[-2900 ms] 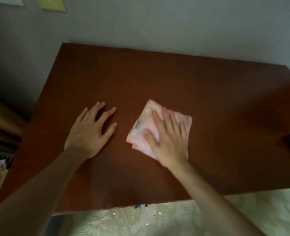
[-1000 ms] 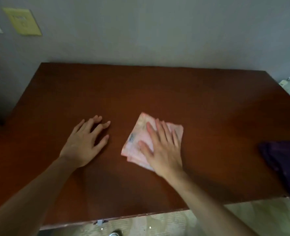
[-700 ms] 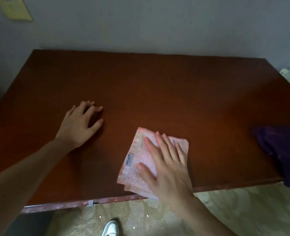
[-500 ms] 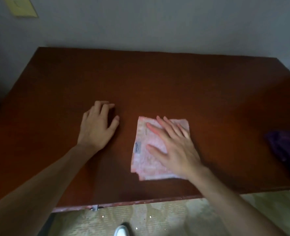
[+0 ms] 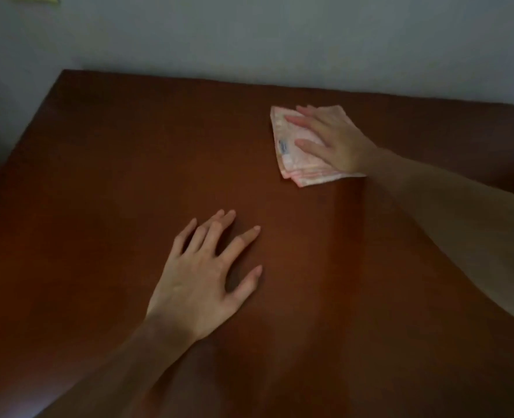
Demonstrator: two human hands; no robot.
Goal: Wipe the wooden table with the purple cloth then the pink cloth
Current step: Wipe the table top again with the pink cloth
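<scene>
Folded into a thick, layered pad, pink cloth (image 5: 298, 152) lying flat on the far right part of the dark reddish-brown wooden counter (image 5: 129, 176), close to the back edge by the pale wall. Pale pink with a faint mottled print, small label showing near the left edge, stacked folds fanned out along the near edge. Pressed down under the right hand (image 5: 337, 140), fingers straight and spread across the top, pointing left. Resting palm-down on the bare wood nearer the camera, well apart from the cloth, left hand (image 5: 201, 285) with fingers splayed. Glossy, dimly lit surface filling most of the view.
</scene>
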